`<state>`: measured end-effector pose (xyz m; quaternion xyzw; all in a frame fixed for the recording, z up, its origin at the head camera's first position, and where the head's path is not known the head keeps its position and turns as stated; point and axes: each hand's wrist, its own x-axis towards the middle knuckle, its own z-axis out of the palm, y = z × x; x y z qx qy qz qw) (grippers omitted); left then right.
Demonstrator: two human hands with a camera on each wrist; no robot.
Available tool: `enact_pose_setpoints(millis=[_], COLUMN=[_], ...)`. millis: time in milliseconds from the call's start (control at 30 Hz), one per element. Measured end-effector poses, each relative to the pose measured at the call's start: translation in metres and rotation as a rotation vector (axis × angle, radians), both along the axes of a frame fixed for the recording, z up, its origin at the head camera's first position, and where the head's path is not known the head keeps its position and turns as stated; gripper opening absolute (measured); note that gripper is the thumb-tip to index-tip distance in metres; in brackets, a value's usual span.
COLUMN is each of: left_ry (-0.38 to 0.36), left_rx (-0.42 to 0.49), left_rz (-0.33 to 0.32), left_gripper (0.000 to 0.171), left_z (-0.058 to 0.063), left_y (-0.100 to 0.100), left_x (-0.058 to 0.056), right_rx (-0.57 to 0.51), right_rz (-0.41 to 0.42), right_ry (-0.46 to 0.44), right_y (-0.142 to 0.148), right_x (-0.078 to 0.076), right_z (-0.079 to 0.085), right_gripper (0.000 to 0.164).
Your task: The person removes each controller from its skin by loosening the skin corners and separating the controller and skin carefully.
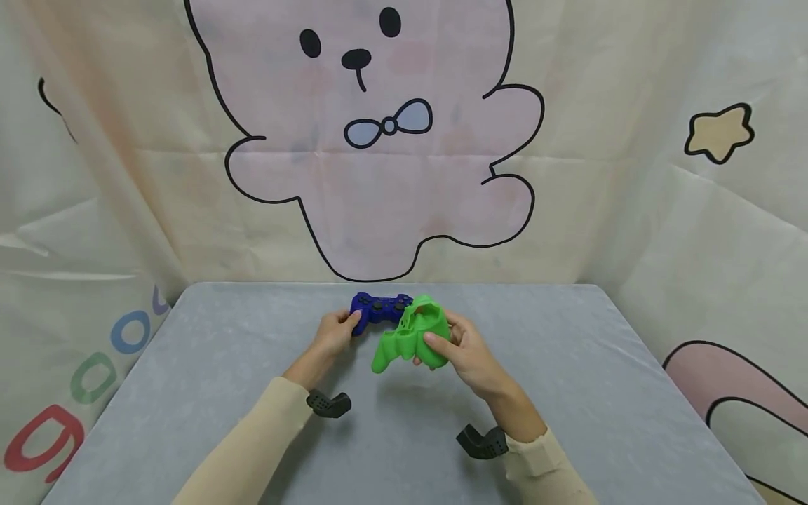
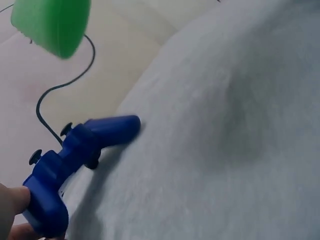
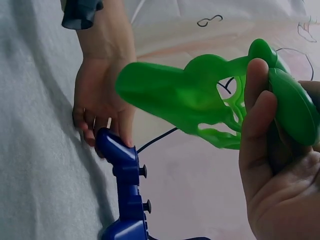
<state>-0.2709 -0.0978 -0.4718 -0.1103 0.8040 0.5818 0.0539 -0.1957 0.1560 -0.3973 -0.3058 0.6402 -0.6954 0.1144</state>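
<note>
A blue game controller (image 1: 379, 308) with two dark thumbsticks sits low over the far part of the table. My left hand (image 1: 332, 334) pinches its left handle between thumb and fingers. In the left wrist view the controller (image 2: 57, 167) is tilted, its far handle close to or on the cloth. Nearer me, my right hand (image 1: 466, 351) grips one end of a soft green controller cover (image 1: 404, 342), raised above the table and partly hiding the controller's right side. Cut-out openings show in the cover (image 3: 185, 97) in the right wrist view; its other handle end points toward my left arm.
A grey cloth covers the table (image 1: 391, 449). Behind it hangs a curtain (image 1: 391, 210) printed with a pink bear, and more printed curtain flanks both sides. Black wrist cameras (image 1: 330, 404) are strapped to both wrists.
</note>
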Motion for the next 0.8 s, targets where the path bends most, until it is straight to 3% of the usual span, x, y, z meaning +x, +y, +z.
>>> enact_pose_setpoints(millis=[167, 333, 400, 500, 567, 600, 667, 767, 800], left_ry=[0.018, 0.002, 0.044, 0.168, 0.242, 0.253, 0.197, -0.01, -0.075], left_rx=[-0.145, -0.189, -0.199, -0.174, -0.121, -0.076, 0.054, 0.249, 0.306], left_rz=[-0.017, -0.016, 0.038, 0.148, 0.163, 0.127, -0.029, -0.34, -0.414], left_gripper=[0.045, 0.044, 0.04, 0.032, 0.026, 0.025, 0.032, 0.057, 0.063], left_z=[0.001, 0.001, 0.003, 0.009, 0.017, 0.022, 0.031, 0.042, 0.045], left_y=[-0.006, -0.013, -0.014, -0.011, -0.005, -0.001, 0.007, 0.015, 0.016], left_x=[0.002, 0.006, 0.009, 0.017, 0.024, 0.029, 0.038, 0.05, 0.053], right_rx=[-0.006, -0.002, 0.0, 0.001, -0.002, -0.005, -0.015, -0.031, -0.034], right_rz=[0.001, -0.008, -0.012, -0.016, -0.011, -0.008, -0.003, 0.004, 0.004], right_ry=[0.01, 0.002, -0.001, -0.006, -0.006, -0.007, -0.003, -0.002, -0.005], right_y=[0.001, 0.001, 0.001, 0.0, -0.001, -0.001, -0.001, 0.0, 0.001], right_x=[-0.002, -0.001, -0.001, -0.001, -0.001, -0.001, -0.001, -0.001, -0.001], right_z=[0.0, 0.001, 0.001, 0.001, 0.002, 0.002, 0.002, 0.002, 0.002], right_gripper=[0.043, 0.044, 0.044, 0.044, 0.044, 0.043, 0.042, 0.039, 0.038])
